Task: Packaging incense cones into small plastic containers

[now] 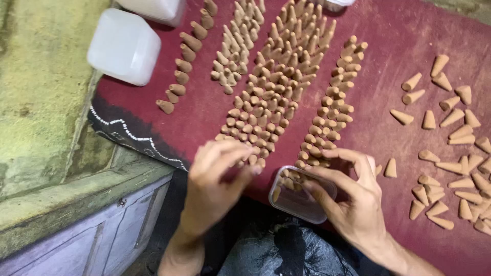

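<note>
A: Head view, and I'll place everything by the small clear plastic box at the near edge of the maroon cloth. What do the hands do?

B: The right hand is clamped on the box itself, thumb along its near wall and fingers curled over the far rim, tipping it slightly. A few cones lie inside its far end.

A: And the left hand?

B: Just left of the box, not touching it. Its fingers are bunched together at the near end of the wide band of upright cones, pinched as if on a cone, though I cannot tell whether one is actually between them.

A: What lies beyond the box?

B: Directly past its far rim runs a narrower strip of upright cones, heading away and to the right. Further left, beyond the wide band, stand a smaller cluster and a single-file row of darker cones.

A: To the right of the box?

B: Loose cones lying on their sides, scattered and well apart from it, with one cone just beside the right hand.

A: Anything else?

B: Two white plastic containers far off to the upper left, at the cloth's edge beside a worn greenish surface.
</note>
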